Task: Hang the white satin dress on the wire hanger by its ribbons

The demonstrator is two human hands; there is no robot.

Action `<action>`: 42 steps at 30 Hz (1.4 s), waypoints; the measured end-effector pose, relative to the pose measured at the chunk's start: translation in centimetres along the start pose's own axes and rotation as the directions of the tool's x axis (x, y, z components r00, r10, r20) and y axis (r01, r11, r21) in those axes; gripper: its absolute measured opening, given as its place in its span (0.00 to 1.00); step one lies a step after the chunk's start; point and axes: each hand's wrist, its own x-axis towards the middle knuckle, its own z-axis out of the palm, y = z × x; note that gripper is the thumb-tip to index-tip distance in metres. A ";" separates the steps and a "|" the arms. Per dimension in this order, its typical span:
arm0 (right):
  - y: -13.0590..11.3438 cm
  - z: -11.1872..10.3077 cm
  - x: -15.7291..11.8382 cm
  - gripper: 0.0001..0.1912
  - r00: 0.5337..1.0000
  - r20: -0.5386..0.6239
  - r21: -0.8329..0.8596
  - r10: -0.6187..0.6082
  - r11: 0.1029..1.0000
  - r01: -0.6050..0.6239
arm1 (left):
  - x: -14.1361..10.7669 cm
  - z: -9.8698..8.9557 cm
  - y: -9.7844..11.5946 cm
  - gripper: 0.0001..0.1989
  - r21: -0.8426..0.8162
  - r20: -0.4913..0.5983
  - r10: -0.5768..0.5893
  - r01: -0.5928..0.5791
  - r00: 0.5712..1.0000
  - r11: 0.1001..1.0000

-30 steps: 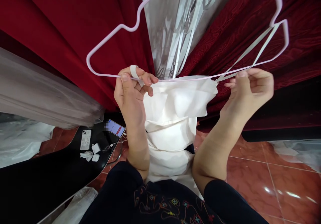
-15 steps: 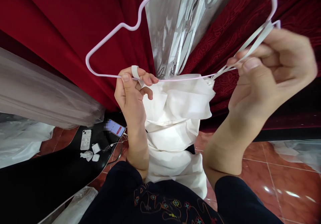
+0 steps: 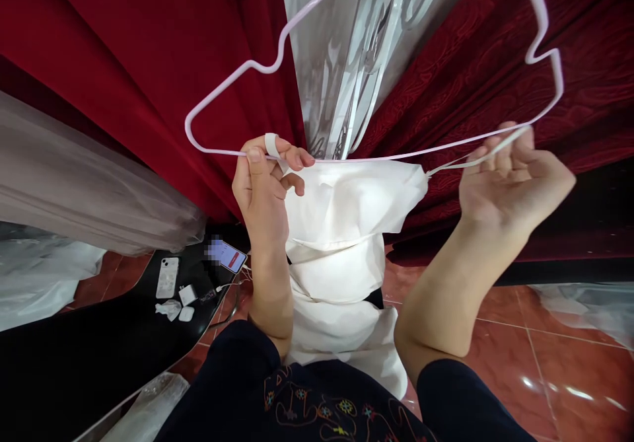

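A pale pink hanger (image 3: 446,147) spans the view, its lower bar running between my hands. My left hand (image 3: 267,178) pinches that bar near its left end, with a white strap looped over a finger. White cloth (image 3: 341,211) hangs below the bar and drapes down in folds toward my lap. At the right, my right hand (image 3: 510,178) holds a thin white strap (image 3: 465,162) that stretches from the cloth's right corner, just under the bar. The fingers are curled round the strap, and the hanger's right end is above them.
Red curtains (image 3: 148,52) and a shiny silvery sheet (image 3: 327,52) hang ahead. At the left, a black surface (image 3: 89,343) carries a lit phone (image 3: 228,257), a pale phone (image 3: 167,277) and a white charger (image 3: 187,294). Plastic lies on the tiled floor (image 3: 500,363).
My right hand has moved down and left, away from the hanger's right notch. The strap has come off that notch and now runs below the bar. The cloth looks flatter.
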 end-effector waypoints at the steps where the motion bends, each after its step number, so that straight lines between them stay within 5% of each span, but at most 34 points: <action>1: 0.3 -0.3 -0.2 0.17 0.999 0.028 -0.079 0.031 0.997 -0.028 | 0.0 0.0 -0.1 0.16 -0.003 -0.001 0.000 0.000 1.000 1.000; 4: 1.0 -0.2 -1.6 0.17 0.982 0.161 -0.224 0.097 0.973 -0.060 | 0.0 0.1 -0.4 0.16 0.014 -0.007 0.017 -0.017 1.000 1.000; 8: 1.3 1.1 -3.8 0.15 0.943 0.311 -0.179 0.116 0.982 -0.062 | 0.0 0.1 -0.6 0.16 0.027 -0.011 0.003 -0.003 1.000 1.000; 13: 1.4 2.4 -5.2 0.17 0.967 0.244 -0.049 0.076 0.997 -0.066 | 0.0 -0.1 -0.3 0.16 0.066 0.009 -0.045 0.044 0.999 0.997; 18: 1.8 1.9 -4.7 0.15 0.944 0.327 0.025 -0.041 0.999 0.034 | 0.4 -0.8 -0.7 0.18 0.064 0.054 -0.067 0.064 0.996 0.996; 21: 1.7 1.4 -4.2 0.17 0.932 0.358 0.014 -0.055 0.998 0.054 | 1.1 -2.6 -0.8 0.14 0.053 0.019 0.029 -0.030 0.999 0.998; 24: 1.8 1.1 -3.9 0.18 0.919 0.389 0.015 -0.059 0.998 0.058 | 1.9 -5.2 0.1 0.17 0.151 -0.124 0.147 -0.128 0.981 0.980; 26: 1.9 1.0 -3.8 0.17 0.911 0.408 0.011 -0.056 0.998 0.056 | 2.5 -6.6 1.1 0.23 0.268 -0.206 0.306 -0.247 0.929 0.931; 28: 2.1 0.8 -3.8 0.14 0.899 0.434 0.013 -0.061 0.998 0.061 | 3.1 -7.2 2.3 0.21 0.333 -0.177 0.399 -0.327 0.900 0.884; 31: 2.3 0.6 -3.9 0.13 0.883 0.467 0.005 -0.051 0.998 0.055 | 3.8 -6.3 3.8 0.11 0.399 -0.013 0.427 -0.386 0.904 0.831; 36: 2.3 0.5 -3.6 0.15 0.910 0.412 -0.056 -0.042 0.996 0.072 | 4.2 -2.5 5.2 0.15 0.591 0.249 0.257 -0.357 0.934 0.723; 38: 2.3 0.5 -3.6 0.14 0.915 0.398 -0.058 -0.058 0.994 0.088 | 4.6 -1.8 5.6 0.11 0.595 0.208 0.208 -0.292 0.956 0.749; 42: 2.4 0.5 -4.1 0.12 0.902 0.425 -0.035 -0.073 0.995 0.098 | 5.9 -2.0 6.1 0.09 0.345 -0.089 0.155 -0.115 0.984 0.931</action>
